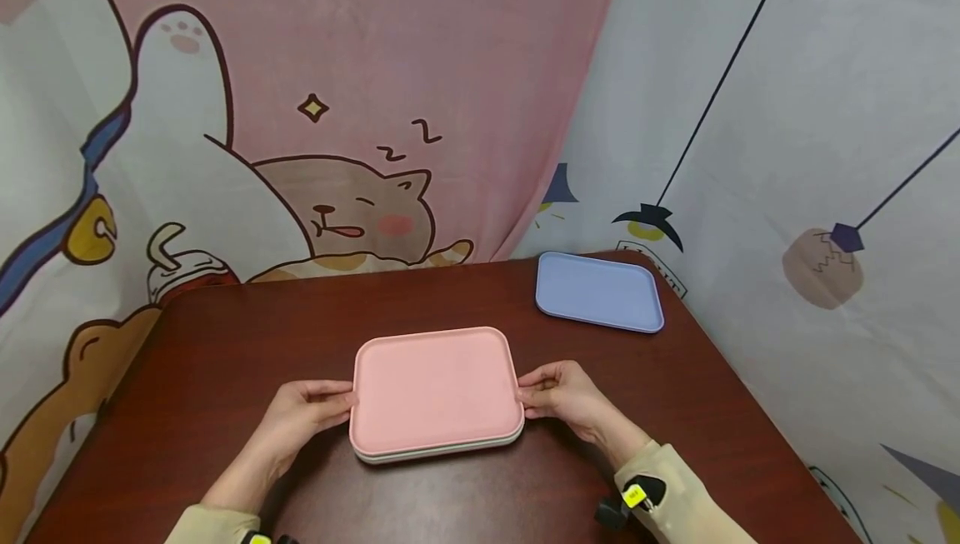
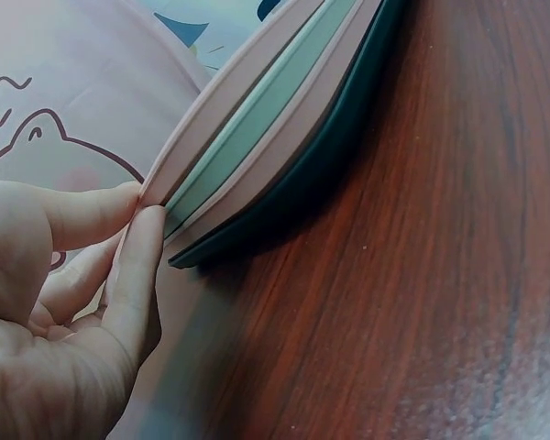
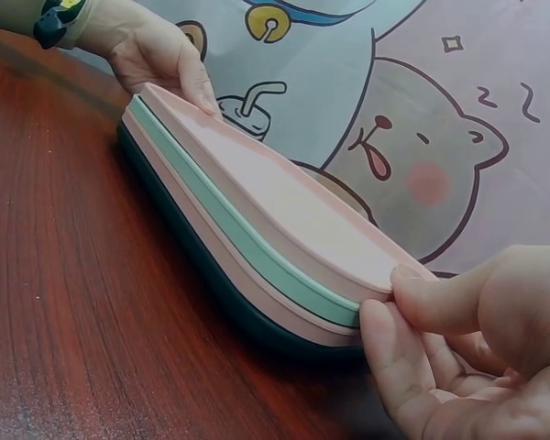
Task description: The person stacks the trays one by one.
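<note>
A stack of rectangular trays lies on the dark wooden table [image 1: 225,361], with a pink tray [image 1: 435,390] on top. The wrist views show a mint green tray [image 3: 257,246], another pink one and a dark green tray [image 3: 211,286] beneath it. My left hand [image 1: 341,398] pinches the top pink tray's left rim [image 2: 211,101] between thumb and forefinger [image 2: 142,238]. My right hand [image 1: 528,394] pinches the right rim the same way, thumb [image 3: 440,298] above and forefinger below. The top tray's edges stand slightly apart from the green one.
A light blue tray [image 1: 600,291] lies flat at the table's back right corner. Cartoon-printed cloth hangs behind the table and along its right side. Bare tabletop [image 1: 465,502] shows around the stack.
</note>
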The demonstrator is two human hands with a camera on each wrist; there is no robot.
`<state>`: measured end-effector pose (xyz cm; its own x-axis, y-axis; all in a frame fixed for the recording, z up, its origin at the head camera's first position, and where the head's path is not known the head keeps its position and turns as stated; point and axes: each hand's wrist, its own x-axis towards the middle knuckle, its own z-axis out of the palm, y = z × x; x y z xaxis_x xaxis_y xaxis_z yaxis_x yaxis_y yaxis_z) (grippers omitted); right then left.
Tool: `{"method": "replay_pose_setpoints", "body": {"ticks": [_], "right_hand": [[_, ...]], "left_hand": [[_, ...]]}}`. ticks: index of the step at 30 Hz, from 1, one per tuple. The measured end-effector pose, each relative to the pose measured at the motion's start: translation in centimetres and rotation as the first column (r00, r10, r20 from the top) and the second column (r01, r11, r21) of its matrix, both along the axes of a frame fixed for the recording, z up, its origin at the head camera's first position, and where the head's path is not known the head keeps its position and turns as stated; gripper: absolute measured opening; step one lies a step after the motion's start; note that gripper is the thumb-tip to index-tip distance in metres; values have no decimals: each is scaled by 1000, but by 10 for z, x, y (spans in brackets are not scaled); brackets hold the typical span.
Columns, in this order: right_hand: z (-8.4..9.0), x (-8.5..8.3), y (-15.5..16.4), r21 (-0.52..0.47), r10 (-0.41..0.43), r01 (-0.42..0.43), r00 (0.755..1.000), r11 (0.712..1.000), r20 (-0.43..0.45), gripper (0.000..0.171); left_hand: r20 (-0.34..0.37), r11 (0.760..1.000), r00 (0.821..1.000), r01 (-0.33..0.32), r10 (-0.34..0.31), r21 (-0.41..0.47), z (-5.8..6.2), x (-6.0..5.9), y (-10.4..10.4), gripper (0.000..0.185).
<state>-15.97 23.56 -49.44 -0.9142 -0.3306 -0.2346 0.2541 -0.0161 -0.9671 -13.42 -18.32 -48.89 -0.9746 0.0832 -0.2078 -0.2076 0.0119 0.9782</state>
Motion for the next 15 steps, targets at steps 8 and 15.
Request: {"method": "replay_pose_setpoints", "body": {"ticks": [8, 15], "right_hand": [[-1, 1, 3, -11, 11, -11, 1000, 1000, 13, 29], [-4, 1, 5, -30, 28, -28, 1000, 999, 6, 29]], "left_hand": [[11, 1000, 1000, -25, 25, 3, -1, 1, 1, 40], [22, 1000, 999, -27, 27, 3, -2, 3, 1, 40]]}}
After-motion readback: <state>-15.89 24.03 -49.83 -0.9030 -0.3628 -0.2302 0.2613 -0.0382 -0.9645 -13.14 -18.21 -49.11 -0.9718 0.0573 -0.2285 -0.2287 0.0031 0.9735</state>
